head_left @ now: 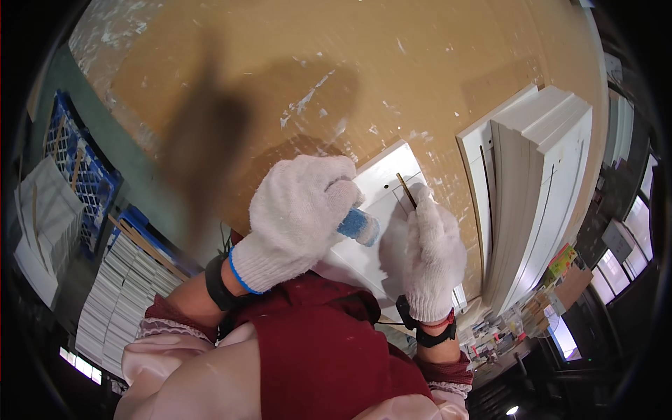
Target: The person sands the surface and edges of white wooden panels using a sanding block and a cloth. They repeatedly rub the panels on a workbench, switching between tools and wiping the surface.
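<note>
My left hand, in a white knitted glove with a blue cuff edge, is closed with its fingers curled. At its fingertips is a small blue, white-ended piece with a fuzzy look; its kind is not clear. My right hand, also gloved in white, is closed over the right side of a white board. A thin brown stick juts up from its fingertips. The board lies flat on the worktable under both hands, with a small dark hole near its far end and thin grooves. My hands hide part of it.
A stack of white boards stands on the right of the tan, white-flecked worktable. At left are white board piles and a blue plastic crate. A blurred brown shape hangs at upper left.
</note>
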`<state>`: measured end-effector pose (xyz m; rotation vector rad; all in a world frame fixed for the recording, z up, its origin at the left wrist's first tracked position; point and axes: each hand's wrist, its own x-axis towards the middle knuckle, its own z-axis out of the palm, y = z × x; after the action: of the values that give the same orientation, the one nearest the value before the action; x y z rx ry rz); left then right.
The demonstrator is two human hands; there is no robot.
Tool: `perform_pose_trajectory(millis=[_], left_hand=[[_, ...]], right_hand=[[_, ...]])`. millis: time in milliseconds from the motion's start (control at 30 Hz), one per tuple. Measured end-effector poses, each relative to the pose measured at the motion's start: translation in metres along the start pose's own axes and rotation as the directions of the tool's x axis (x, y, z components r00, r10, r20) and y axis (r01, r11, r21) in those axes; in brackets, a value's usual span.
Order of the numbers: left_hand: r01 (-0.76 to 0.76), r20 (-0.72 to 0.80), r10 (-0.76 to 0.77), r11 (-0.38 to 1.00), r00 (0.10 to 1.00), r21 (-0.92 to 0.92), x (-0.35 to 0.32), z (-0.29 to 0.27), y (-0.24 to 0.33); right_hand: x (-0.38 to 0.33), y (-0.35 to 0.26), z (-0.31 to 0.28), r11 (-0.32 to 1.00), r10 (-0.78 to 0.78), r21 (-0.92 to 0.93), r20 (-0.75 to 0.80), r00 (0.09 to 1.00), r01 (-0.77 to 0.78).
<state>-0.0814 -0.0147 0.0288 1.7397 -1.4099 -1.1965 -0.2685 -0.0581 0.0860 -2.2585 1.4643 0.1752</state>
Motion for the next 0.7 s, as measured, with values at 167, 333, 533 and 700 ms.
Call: perform_pose_trajectory(millis=[167, 333, 533, 700], left_hand=[[-0.004, 0.011, 0.004, 1.000, 1.000, 0.003, 0.000, -0.001, 0.002], [-0.195, -0.059, 0.201, 0.977, 0.978, 0.090, 0.000, -0.006, 0.001], [-0.191, -0.078, 0.190, 0.981, 0.979, -0.008, -0.018, -0.012, 0.023], [0.059, 0.357, -0.003, 0.987, 0.934, -0.146, -0.023, -0.017, 0.043]], right_hand=[[-0.003, 0.007, 0.007, 0.995, -0.024, 0.099, 0.005, 1.000, 0.023], [-0.008, 0.004, 0.000, 0.990, -0.067, 0.113, -0.110, 0.992, 0.079], [-0.027, -0.007, -0.004, 0.774, 0.160, 0.629, -0.094, 0.983, -0.066], [-0.027, -0.034, 0.004, 0.406, 0.195, 0.905, 0.050, 0.979, -0.127]])
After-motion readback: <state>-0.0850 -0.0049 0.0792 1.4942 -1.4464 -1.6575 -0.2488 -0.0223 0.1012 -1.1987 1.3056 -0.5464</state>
